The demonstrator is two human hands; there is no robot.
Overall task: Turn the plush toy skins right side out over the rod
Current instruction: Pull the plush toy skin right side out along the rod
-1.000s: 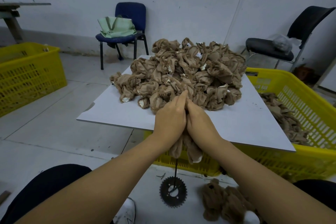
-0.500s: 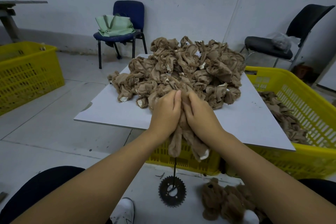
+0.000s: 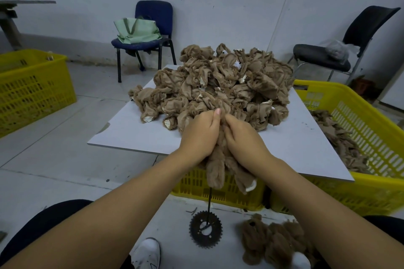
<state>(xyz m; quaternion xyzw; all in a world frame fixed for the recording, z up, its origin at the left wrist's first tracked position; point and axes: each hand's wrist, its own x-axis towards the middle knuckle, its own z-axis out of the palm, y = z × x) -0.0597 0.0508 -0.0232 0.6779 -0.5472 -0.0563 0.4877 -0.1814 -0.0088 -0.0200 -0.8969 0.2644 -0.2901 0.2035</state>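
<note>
both hands, left hand (image 3: 200, 135) and right hand (image 3: 244, 140), have fingers clamped on one plush skin (image 3: 220, 166) over the rod (image 3: 210, 200); few finished toys (image 3: 271, 244) on the floor, big inside-out pile (image 3: 218, 85) waits on the table (image 3: 135, 129).

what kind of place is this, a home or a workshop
Most likely a small toy-making workshop: a heap of inside-out plush skins on a board, yellow crates holding more, and both hands working one skin over a rod.
</note>
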